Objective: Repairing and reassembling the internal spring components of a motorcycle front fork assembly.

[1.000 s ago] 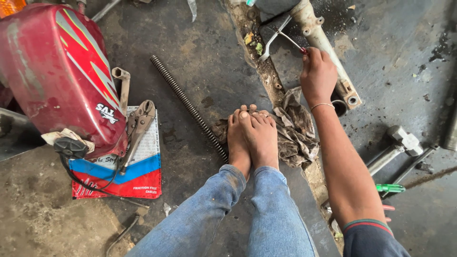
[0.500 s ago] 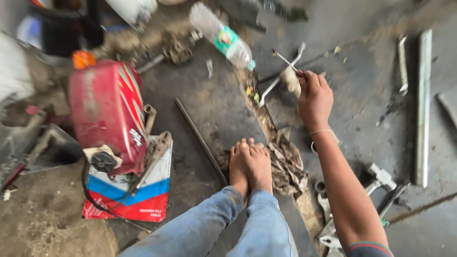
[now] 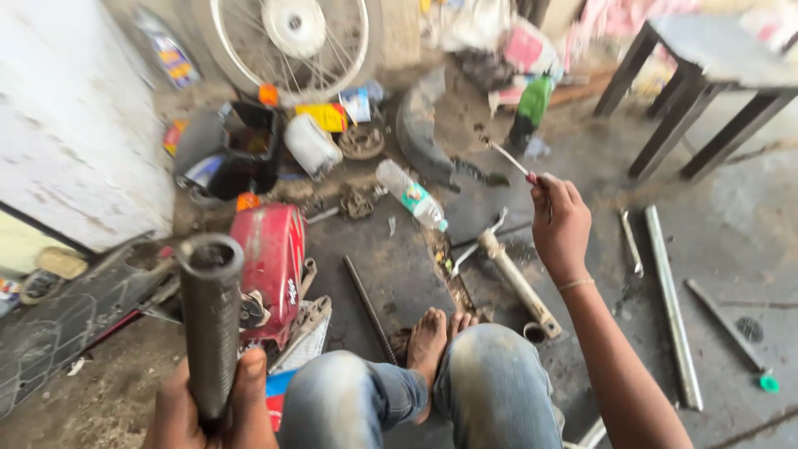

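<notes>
the left hand is wrapping its fingers tight around the bottom of a dark, ribbed metal tube, holding it upright close to the camera with its open mouth facing up. the right hand is raised out over the floor, its fingertips pressed together and pinching the red handle end of a thin pale rod-like tool, whose tip is pointing up and away towards the clutter. tube and tool are well apart, one in each hand, both clear of the ground.

the person is squatting with blue-jeaned knees drawn up and bare feet planted on the greasy dark concrete floor. just beside the feet are lying a long dark coil spring and a pale grey metal fork leg; a red motorcycle fuel tank is sitting to the left, near the tube.

the likeliest trouble, as i judge it: the pinch on the thin tool is light, so it could be slipping out and getting lost among the scattered parts. the tube looks oily, and a loosening grip could be dropping it onto the bare toes or the tank. the spring and fork leg could be rolling underfoot. a clear plastic bottle lying farther out may also be getting knocked.
</notes>
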